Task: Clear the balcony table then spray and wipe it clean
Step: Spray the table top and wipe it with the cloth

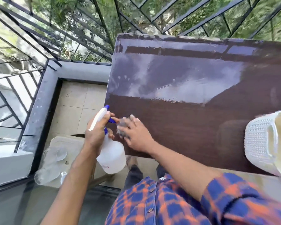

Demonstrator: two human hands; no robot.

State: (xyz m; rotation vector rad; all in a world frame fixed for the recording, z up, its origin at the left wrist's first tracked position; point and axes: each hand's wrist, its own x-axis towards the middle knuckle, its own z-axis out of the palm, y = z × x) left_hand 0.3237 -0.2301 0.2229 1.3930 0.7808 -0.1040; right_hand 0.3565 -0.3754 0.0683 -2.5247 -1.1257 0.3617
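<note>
- The left hand (97, 132) is wrapped round the spray bottle (111, 157) just off the table's (185, 75) near left corner. With the nozzle right at that edge, a squeeze may mist the floor instead.
- The right hand (136, 135) lies flat, fingers spread, pressing a grey cloth (122, 125) on the table near that corner. A wide sweep could shove the white basket (258, 143) off the near right edge.
- Glassware (47, 168) below the left corner may catch an elbow.

spray bottle (111, 155) tilted beside wet brown table (185, 127), grey cloth (122, 127) atop.
</note>
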